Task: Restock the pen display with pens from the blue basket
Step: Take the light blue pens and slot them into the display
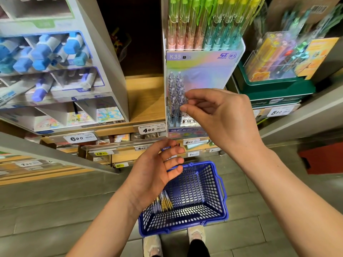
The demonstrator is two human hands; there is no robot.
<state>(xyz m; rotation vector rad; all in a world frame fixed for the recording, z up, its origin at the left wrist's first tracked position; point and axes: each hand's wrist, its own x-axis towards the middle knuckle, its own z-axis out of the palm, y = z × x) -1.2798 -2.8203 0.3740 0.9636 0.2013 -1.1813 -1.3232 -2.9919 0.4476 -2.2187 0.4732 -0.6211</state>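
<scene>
your shoes [195,233] stand on the tiled floor just behind the blue basket [185,228]. it sits on the floor right under the shelf, so both hands are free and the reach down is short. the pens [165,202] not yet shelved lie bunched in its near left corner. much of the mesh bottom is bare, so i judge the restock to be well along.

your left hand [157,167] hovers over the basket's far left edge. it is open, fingers loosely spread, with nothing in it that i can see. it looks poised to dip for the next pen.

your right hand [222,117] is up at the pen display [202,71]. thumb and forefinger pinch the top end of 1 pen [182,101] in the right of 2 columns of clear purple pens racked in the lower pocket. holding it by the top likely lets you steer the tip into its slot without knocking the seated pens [171,101] just beside it. the rest of that pocket, to the right, looks unfilled.

above, the display's upper tier holds green, pink and teal pens [204,25] packed upright. a price tag [151,129] below reads 4.90.
</scene>
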